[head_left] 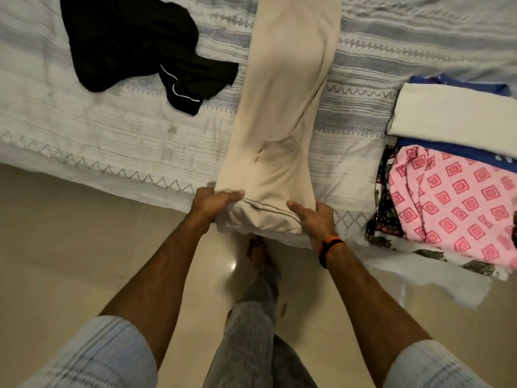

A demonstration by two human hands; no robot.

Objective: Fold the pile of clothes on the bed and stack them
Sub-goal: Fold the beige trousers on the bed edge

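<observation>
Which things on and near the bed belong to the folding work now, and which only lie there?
In the job: beige trousers, gripped at the near end by the left hand and right hand; unfolded black garment; folded clothes stack at the right.

Just there: bedsheet, tiled floor, wristband.

Glossy beige tiled floor (70, 247); bed (84, 130), white-blue woven cover.

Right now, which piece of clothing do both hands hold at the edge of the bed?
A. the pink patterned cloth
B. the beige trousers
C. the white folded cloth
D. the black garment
B: the left hand and right hand both grip the near end of the beige trousers, which lie stretched across the bed.
</observation>
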